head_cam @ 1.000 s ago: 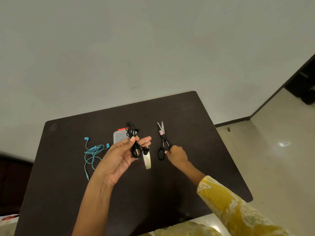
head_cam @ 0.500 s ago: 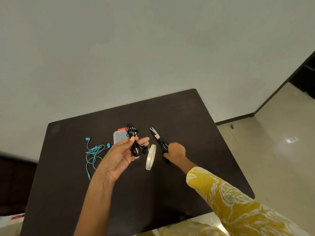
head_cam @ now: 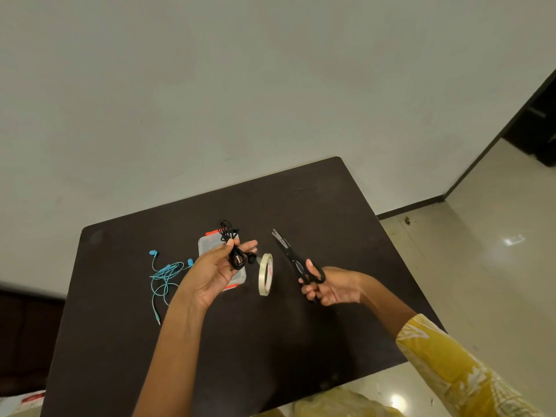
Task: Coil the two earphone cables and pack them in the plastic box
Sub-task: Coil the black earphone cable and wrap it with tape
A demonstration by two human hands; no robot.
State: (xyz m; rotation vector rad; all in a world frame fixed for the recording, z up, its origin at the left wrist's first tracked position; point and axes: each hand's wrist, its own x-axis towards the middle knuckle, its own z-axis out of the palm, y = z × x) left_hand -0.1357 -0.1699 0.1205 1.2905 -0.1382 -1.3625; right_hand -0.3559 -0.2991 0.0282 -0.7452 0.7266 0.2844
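On the dark table (head_cam: 301, 341) the plastic box (head_cam: 207, 245) waits behind the left hand (head_cam: 210, 272) pinching the coiled black earphones (head_cam: 230, 245), likely for binding, while the right hand (head_cam: 331, 287) grips scissors (head_cam: 296, 261) beside the tape roll (head_cam: 266, 273), 1 blue set (head_cam: 165, 275) lying uncoiled.

Counts: two earphone cables, one black (head_cam: 231, 248), bundled, one blue (head_cam: 165, 275), loose on the table. One plastic box (head_cam: 207, 245), clear with orange clips. One roll of tape (head_cam: 266, 274), standing on edge. One pair of scissors (head_cam: 296, 263), black handles. One dark table (head_cam: 316, 212). Two hands in view: left hand (head_cam: 215, 270), right hand (head_cam: 334, 288). One yellow patterned sleeve (head_cam: 451, 368), on the right arm only; left forearm is bare. One red-and-white item (head_cam: 30, 398) at the bottom left corner, too cropped to identify.
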